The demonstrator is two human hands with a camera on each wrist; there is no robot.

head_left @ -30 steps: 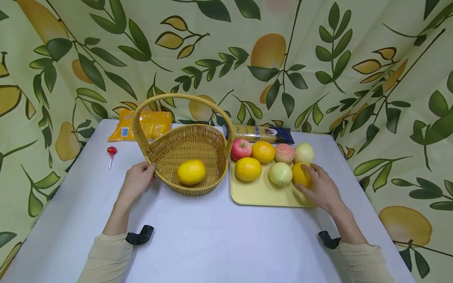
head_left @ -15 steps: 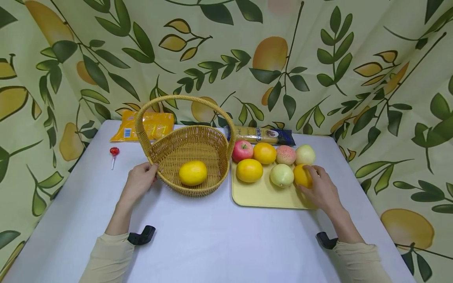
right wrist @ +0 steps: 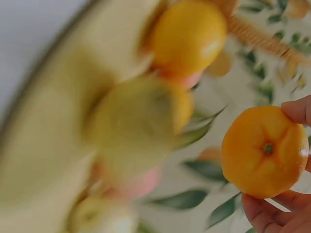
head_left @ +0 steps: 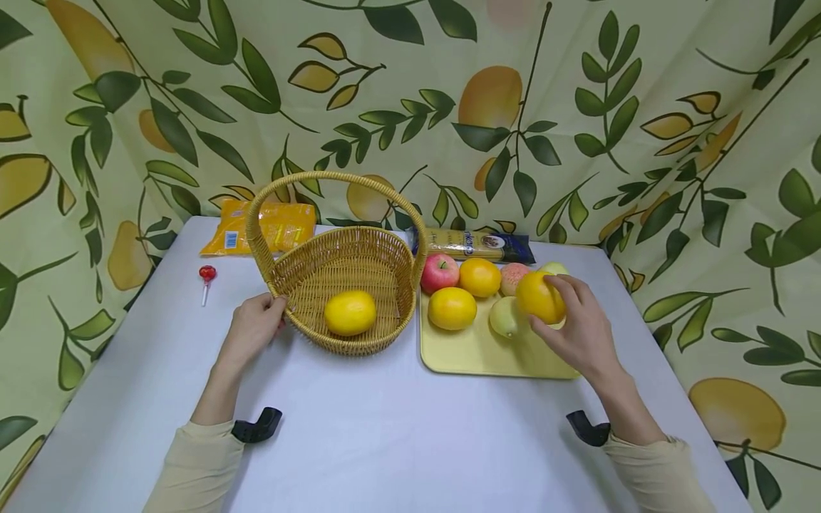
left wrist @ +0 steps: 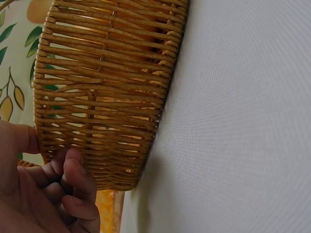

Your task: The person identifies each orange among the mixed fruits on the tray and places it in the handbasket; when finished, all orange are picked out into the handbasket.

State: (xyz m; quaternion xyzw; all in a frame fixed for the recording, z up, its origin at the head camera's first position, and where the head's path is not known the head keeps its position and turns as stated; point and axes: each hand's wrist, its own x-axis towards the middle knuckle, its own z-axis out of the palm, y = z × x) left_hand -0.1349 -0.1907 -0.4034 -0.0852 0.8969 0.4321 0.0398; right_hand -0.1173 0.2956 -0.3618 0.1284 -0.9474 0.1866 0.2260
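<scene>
Tangerine (head_left: 540, 297) is held over tray (head_left: 462, 358) near right edge by right hand (head_left: 584, 331), fingers fruit-wide; wicker basket (head_left: 340, 253) is pinched at left rim by left hand (head_left: 252, 324), fingers curled.

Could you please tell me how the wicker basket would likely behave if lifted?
The wicker basket would probably feel light for its size, since gaps show in its weave. It should stay fairly stiff, as its arched handle stands upright. The yellow fruit inside is rounded and might roll if the basket tilted.
</scene>
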